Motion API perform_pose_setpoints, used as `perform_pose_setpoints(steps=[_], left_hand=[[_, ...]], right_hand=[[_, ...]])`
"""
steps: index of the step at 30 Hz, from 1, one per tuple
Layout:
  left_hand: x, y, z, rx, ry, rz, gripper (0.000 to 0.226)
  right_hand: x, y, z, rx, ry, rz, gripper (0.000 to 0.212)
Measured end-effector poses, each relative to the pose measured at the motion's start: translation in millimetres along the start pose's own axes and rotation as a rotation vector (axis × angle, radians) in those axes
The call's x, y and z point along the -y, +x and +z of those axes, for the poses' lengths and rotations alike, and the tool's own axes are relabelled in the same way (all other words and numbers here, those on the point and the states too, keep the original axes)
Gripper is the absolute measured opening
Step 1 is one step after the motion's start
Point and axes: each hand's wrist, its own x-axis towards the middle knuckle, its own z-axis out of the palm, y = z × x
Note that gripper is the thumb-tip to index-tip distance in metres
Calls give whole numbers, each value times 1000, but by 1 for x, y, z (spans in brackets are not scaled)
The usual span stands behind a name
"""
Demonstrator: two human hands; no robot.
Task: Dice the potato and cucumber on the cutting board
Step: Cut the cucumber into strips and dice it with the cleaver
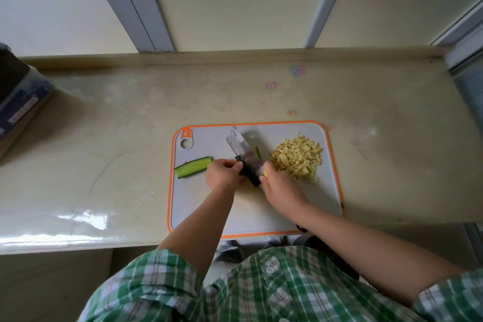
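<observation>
Green-checked shirt (261,282) nearest, both forearms reaching out over the cutting board (321,191).

- Right hand (279,184) clenched round the handle of the knife (243,149); handle almost wholly hidden, blade runs away and leftward, tilted.
- Left hand (224,172) fingers curled, tips against the flat of the blade. Whether they pin cucumber underneath cannot be told; the blade hides it.
- Cucumber piece (257,152) shows as a green sliver past the blade. Cucumber strip (193,167) lies loose at the board's left edge, one end at the rim, uncut.
- Potato dice (296,158) heaped on the right side; potato looks done, cucumber only begun.

Step in hand, as I judge it: slicing the cucumber lengthwise before cross-cutting. Best done flat side down, left knuckles ahead of tucked fingertips, blade guided against them, even strips.

Room: the dice lie just beside the right hand, so a wide stroke could scatter them. The waiting strip could roll off onto the counter (117,138). The board's near edge sits close to the counter's front lip. Bare board lies nearer the person. Box (18,112) stands well apart, far left.
</observation>
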Motion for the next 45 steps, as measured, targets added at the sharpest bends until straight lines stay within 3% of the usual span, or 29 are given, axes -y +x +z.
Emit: perform_pose_setpoints(steps=[6, 9, 13, 15, 17, 20, 23, 31, 35, 38, 42, 45], left_hand=[[-6, -1, -11, 3, 335, 236, 21], [-10, 0, -20, 9, 584, 610, 16], [-18, 12, -19, 223, 1052, 1264, 61], [-23, 13, -14, 310, 1264, 1416, 62], [-24, 17, -7, 338, 1434, 1484, 50], [-26, 18, -3, 307, 1570, 1521, 29], [-25, 15, -4, 316, 1557, 1466, 30], [-14, 1, -25, 274, 1451, 1026, 36], [9, 3, -39, 220, 1296, 1105, 52], [38, 6, -43, 220, 1332, 1193, 70], [58, 3, -39, 217, 1357, 1218, 66], [61, 1, -40, 203, 1392, 1205, 67]], right_hand=[[-1, 16, -44, -114, 380, 116, 15], [-8, 16, -66, -136, 548, 214, 17], [-20, 7, -73, -163, 636, 261, 15], [-24, 0, -71, -153, 669, 268, 6], [-27, -6, -68, -140, 684, 276, 13], [-29, -13, -65, -132, 672, 307, 10], [-27, -15, -62, -122, 667, 340, 18], [-14, -13, -52, -65, 584, 298, 17], [-9, -13, -43, -19, 498, 285, 22], [-8, -14, -35, 7, 465, 285, 19], [-12, -19, -26, 30, 413, 283, 9], [-14, -25, -21, 41, 421, 307, 16]])
